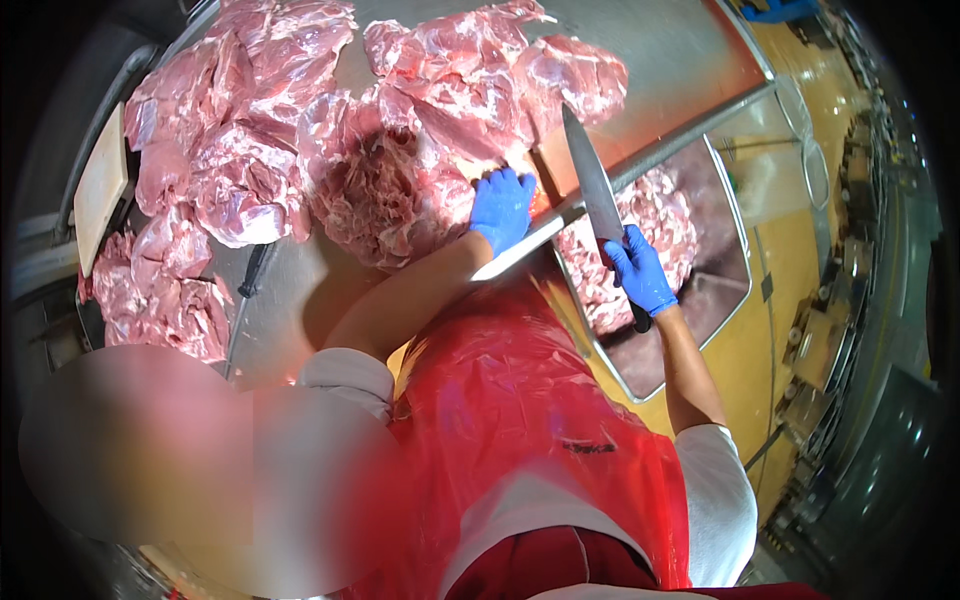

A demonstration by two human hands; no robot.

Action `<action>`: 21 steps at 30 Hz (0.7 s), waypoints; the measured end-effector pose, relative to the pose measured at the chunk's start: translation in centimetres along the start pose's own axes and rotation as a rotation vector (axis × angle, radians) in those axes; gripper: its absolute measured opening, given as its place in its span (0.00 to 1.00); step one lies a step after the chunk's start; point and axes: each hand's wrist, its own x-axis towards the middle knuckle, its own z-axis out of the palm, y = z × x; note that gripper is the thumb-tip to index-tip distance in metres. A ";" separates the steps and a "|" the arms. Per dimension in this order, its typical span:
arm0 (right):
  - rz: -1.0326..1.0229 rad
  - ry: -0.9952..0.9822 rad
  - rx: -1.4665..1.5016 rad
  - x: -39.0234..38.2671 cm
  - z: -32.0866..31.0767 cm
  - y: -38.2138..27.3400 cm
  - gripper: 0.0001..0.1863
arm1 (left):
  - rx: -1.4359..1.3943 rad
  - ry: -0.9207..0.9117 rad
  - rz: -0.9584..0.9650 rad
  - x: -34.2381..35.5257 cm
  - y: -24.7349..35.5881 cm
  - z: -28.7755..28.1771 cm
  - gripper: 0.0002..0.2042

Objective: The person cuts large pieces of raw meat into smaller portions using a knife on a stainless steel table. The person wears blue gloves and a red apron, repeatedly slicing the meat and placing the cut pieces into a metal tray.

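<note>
My left hand (502,207), in a blue glove, lies flat with spread fingers on a pile of raw pink meat (395,190) at the steel table's (300,290) right end. My right hand (640,272), also blue-gloved, grips the dark handle of a large chef's knife (592,185). Its blade points up and away, just right of my left hand and over the table's edge. Below the knife sits a steel bin (725,290) partly filled with cut meat pieces (630,240).
More large slabs of raw meat (230,130) cover the table to the left and far side. A sharpening steel with a black handle (245,300) lies on the table. A pale cutting board (100,185) leans at the far left. The floor is yellow (790,260). I wear a red plastic apron (520,400).
</note>
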 end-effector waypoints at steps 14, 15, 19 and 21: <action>-0.785 -0.480 -0.480 20.2 1.4 -4.6 0.12 | -1.155 0.293 -0.476 -1.6 -0.4 -5.4 0.08; -0.775 -0.517 -0.479 19.4 -1.0 -3.5 0.12 | -1.144 0.308 -0.527 -2.0 -0.1 -6.4 0.09; -0.413 -0.786 -0.312 16.9 -4.3 1.2 0.20 | -1.189 0.403 -0.415 -3.4 1.4 -8.3 0.12; -0.352 -0.796 0.074 16.0 2.6 -0.5 0.22 | -1.245 0.370 -0.285 -4.3 1.5 -7.2 0.13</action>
